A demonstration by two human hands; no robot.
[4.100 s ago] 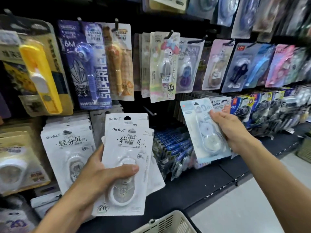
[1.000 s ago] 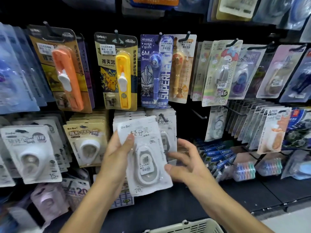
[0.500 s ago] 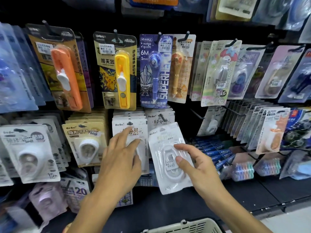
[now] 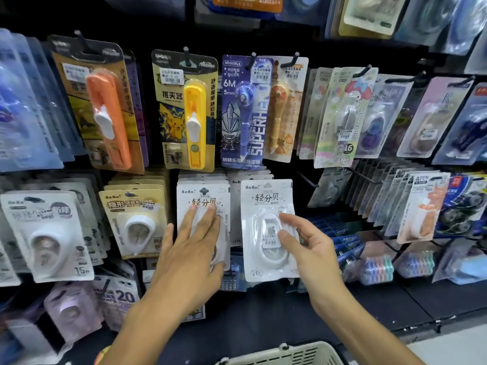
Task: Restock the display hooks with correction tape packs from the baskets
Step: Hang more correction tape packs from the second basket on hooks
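My left hand (image 4: 189,251) lies flat, fingers straight, on the front white correction tape pack (image 4: 203,198) of a stack hanging in the lower row. Just to the right, my right hand (image 4: 311,248) holds another white correction tape pack (image 4: 263,201) upright in front of the neighbouring stack. Its thumb and forefinger are on the clear blister. Whether this pack's hole is on the hook is hidden. A cream basket (image 4: 279,354) shows its rim at the bottom edge; its contents are out of view.
Above hang an orange (image 4: 108,122) and a yellow (image 4: 193,122) clip pusher pack and a blue pen-type tape pack (image 4: 245,114). A bare hook (image 4: 307,180) juts out right of my right hand. More tape packs fill the hooks left and right, over a dark shelf (image 4: 263,317).
My right hand has raised the white pack and turned it from tilted to upright, up against the right stack. My left hand has stayed flat on the left stack.
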